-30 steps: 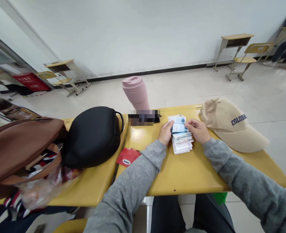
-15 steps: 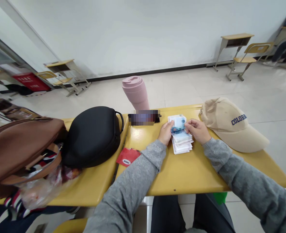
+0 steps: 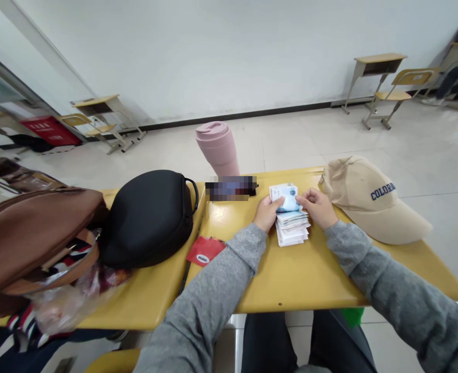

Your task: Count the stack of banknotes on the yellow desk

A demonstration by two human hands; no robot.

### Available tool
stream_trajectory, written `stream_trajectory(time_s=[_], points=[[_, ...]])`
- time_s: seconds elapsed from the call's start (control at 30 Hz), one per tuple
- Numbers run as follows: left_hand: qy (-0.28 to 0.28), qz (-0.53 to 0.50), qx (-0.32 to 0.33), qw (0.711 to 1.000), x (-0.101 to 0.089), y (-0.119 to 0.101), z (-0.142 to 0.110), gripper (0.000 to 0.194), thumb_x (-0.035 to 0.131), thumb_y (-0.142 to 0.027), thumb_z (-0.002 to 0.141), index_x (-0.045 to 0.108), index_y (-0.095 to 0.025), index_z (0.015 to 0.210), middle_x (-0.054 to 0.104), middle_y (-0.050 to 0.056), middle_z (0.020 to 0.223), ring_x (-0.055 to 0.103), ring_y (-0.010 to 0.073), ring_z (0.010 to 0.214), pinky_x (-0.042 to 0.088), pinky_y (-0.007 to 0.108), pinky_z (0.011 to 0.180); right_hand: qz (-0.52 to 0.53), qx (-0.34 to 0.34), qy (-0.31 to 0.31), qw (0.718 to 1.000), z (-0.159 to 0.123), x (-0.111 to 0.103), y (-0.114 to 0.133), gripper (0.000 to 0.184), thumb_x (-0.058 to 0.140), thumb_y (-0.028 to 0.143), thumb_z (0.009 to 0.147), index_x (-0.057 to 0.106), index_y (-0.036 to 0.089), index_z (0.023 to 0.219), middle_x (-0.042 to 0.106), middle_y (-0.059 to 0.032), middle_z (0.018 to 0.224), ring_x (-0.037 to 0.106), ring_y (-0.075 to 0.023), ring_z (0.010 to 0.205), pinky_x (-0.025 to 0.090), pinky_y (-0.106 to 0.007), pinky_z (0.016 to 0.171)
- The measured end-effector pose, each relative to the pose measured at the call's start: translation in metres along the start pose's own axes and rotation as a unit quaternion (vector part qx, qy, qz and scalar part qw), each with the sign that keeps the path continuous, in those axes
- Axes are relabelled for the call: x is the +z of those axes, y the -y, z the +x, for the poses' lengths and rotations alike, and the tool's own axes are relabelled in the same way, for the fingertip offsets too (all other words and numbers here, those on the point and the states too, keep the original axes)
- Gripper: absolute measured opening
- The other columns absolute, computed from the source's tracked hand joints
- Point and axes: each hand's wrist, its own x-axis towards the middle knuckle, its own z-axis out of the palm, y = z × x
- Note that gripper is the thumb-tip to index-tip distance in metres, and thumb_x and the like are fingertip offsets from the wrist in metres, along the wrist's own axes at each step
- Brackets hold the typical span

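Observation:
A blue-and-white printed packet (image 3: 286,196), looking like a pocket tissue pack, is held just above the desk. My left hand (image 3: 267,212) grips its left side, thumb laid over the top face. At the right edge, my right hand (image 3: 319,207) pinches it with fingers curled in. Below and nearer to me lies a stack of similar thin white packets (image 3: 292,230), their pointed ends sticking out on the right. The far part of that stack is hidden under the held packet.
On the yellow desk (image 3: 291,282) are a pink tumbler (image 3: 218,147), a phone-like dark item (image 3: 231,188) with a blurred screen, a red pouch (image 3: 204,250) and a beige cap (image 3: 372,202). A black round case (image 3: 149,220) and brown bag (image 3: 38,233) stand left.
The held packet's top has tilted, and my left thumb has moved further across its face. Less blue shows on the stack beneath. My right hand stays at the right edge.

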Motion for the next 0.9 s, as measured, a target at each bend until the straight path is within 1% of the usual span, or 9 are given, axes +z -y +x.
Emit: stream_trajectory(time_s=[0.13,0.3,0.53,0.77,0.9], points=[[0.002,-0.002,-0.001,1.0,0.0,0.0,-0.001,0.036,0.078,-0.032,0.056,0.067,-0.014,0.086,0.071,0.007,0.086,0.063,0.0182,0.076,0.047,0.035,0.08,-0.016,-0.012,0.02,1.0,0.001,0.0,-0.004,0.036,0.064,0.048,0.071,0.049,0.018,0.061,0.047,0.0035,0.052,0.04,-0.0098,0.05,0.03,-0.024,0.049],[0.005,-0.002,0.0,1.0,0.001,-0.001,-0.002,0.035,0.078,-0.032,0.057,0.067,-0.014,0.085,0.071,0.006,0.085,0.063,0.0175,0.076,0.047,0.034,0.08,-0.019,-0.017,0.025,0.999,0.002,0.0,-0.007,0.037,0.064,0.05,0.072,0.048,0.018,0.06,0.043,0.0043,0.051,0.036,-0.0091,0.05,0.028,-0.024,0.048],[-0.014,-0.01,0.008,1.0,-0.001,0.001,0.002,0.039,0.075,-0.042,0.06,0.066,-0.013,0.084,0.07,0.005,0.079,0.062,0.0163,0.073,0.046,0.031,0.077,-0.018,-0.025,0.017,0.999,0.002,-0.001,-0.009,0.039,0.064,0.051,0.071,0.048,0.018,0.058,0.042,0.0045,0.051,0.035,-0.0092,0.05,0.028,-0.024,0.048],[-0.036,-0.014,0.012,0.999,-0.003,0.003,0.005,0.041,0.072,-0.048,0.062,0.066,-0.014,0.083,0.069,0.004,0.076,0.062,0.0169,0.075,0.045,0.03,0.076,-0.013,-0.044,0.022,0.999,0.0,-0.001,-0.001,0.04,0.065,0.051,0.07,0.047,0.019,0.056,0.041,0.0045,0.049,0.034,-0.0095,0.049,0.028,-0.024,0.047],[-0.041,-0.01,0.012,0.999,-0.002,0.001,0.003,0.04,0.072,-0.049,0.062,0.066,-0.014,0.081,0.069,0.004,0.076,0.063,0.0176,0.077,0.045,0.03,0.077,0.01,-0.058,0.031,0.998,-0.004,0.001,0.006,0.037,0.066,0.047,0.071,0.048,0.018,0.057,0.041,0.0046,0.05,0.035,-0.0089,0.049,0.028,-0.024,0.048]])
